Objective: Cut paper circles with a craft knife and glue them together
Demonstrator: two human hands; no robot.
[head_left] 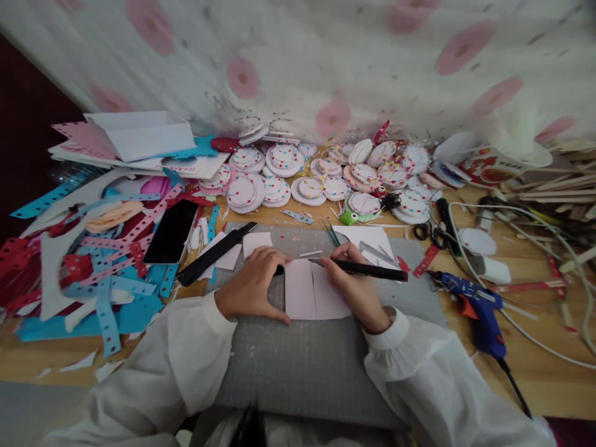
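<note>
Center: right hand (357, 287) grips pen-like tool (375, 270) at card's (299, 293) top edge; left hand (251, 283) spread open. Lining, seemingly; next stroke needs steady card.

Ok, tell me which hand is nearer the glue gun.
Right. The right hand is at the paper's right side, with the glue gun off to its right; the left hand is farther away, at the paper's left edge.
</note>
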